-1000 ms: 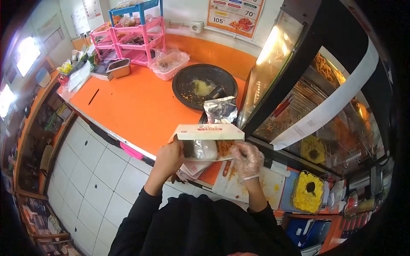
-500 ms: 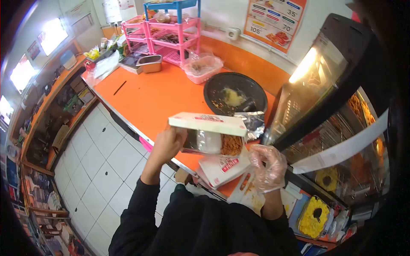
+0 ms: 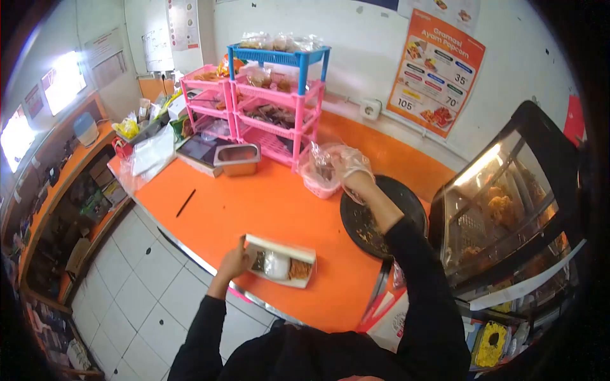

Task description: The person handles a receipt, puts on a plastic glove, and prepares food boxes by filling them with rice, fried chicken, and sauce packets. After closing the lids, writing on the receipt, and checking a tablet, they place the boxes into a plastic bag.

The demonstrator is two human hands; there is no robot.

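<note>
Food box point(image 3: 283, 248) open on the orange table point(image 3: 241, 206), near its front edge; left hand point(image 3: 233, 261) pinches its left end. Step looks like a basket point(image 3: 319, 187) reach — gloved right hand point(image 3: 351, 166) there, fingers too blurred to tell. Withdrawing calls for clearing rim and black bowl point(image 3: 357, 223); bare tabletop between.

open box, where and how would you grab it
Probably the left end of the box, coming from the left, thumb over the rim, fingers outside: the lid stands raised along the far side, food lies inside, and the left hand is at that end.
</note>
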